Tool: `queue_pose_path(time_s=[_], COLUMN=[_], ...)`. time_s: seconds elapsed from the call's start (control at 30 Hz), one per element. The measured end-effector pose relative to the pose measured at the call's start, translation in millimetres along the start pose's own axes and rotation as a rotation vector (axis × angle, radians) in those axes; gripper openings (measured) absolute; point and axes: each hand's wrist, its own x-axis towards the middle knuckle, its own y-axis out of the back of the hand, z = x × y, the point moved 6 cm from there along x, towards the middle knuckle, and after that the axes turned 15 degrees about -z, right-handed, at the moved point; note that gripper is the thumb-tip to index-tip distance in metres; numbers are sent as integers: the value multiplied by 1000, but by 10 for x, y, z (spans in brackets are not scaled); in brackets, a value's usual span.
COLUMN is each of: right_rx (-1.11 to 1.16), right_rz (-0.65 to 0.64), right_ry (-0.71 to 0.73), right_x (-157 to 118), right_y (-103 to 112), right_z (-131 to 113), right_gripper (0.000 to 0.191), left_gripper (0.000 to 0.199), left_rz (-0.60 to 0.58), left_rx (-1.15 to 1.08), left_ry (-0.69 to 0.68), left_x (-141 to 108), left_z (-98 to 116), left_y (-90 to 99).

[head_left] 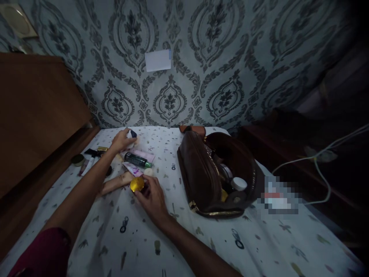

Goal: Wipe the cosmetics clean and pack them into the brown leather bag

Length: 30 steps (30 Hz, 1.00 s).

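Note:
My left hand (122, 140) reaches to the back of the cloth, its fingers closed round a small white container with a dark blue cap (133, 134). Nearer to me, my right hand (153, 200) grips a jar with a shiny gold lid (137, 184); the jar's body is mostly hidden by the fingers. Between the hands lie a dark bottle with a green end (137, 159), a white and purple tube (132, 169) and a long beige item (117, 183). A round cream-coloured piece (148, 172) sits just behind my right hand.
An open brown zip bag (196, 173) stands right of my hands, with a white-lidded jar (239, 184) and other containers inside. Behind it lies a brown case (197, 130). A wooden cabinet (37, 107) borders the left, a patterned wall the back. A white cable (328, 188) hangs at right.

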Motion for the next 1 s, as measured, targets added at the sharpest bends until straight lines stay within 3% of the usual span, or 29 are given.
queue_pose_path(time_s=[0.13,0.23,0.37,0.43,0.5,0.6,0.67,0.77,0.83,0.9,1.0], right_rx=[93,197,407,524,597,485,399,275,190,110,3], right_rz=[86,111,60,-1,-49,-15,-10,-59,-103,-174,-318], right_ry=[-11,9,55,70,74,23,11,20,33,49,112], right_x=[1,7,34,35,16,-48,-96,-166,-210,-240,-261], right_y=[115,178,190,157,127,155,174,173,166,141,54], right_z=[-5,-13,-78,-118,-141,-103,-86,-120,-170,-220,-285], right_gripper=[43,62,79,77,74,69,63,56,50,47,52], left_gripper=[53,57,58,58,55,51,50,46,46,49,51], left_rz=[-102,-253,-374,-312,-167,133,202,160,82,-32,-287], left_rx=[-238,-427,-455,-409,-290,33,218,402,439,352,0], left_ry=[-272,-449,-534,-547,-544,-476,-557,-644,-599,-496,-377], left_x=[-428,-861,-1339,-1507,-1649,-1854,-1989,-2078,-2010,-1863,-1650], left_z=[250,462,619,629,630,687,843,1029,1032,930,713], left_y=[45,-69,-248,-270,-263,-268,-368,-551,-613,-614,-609])
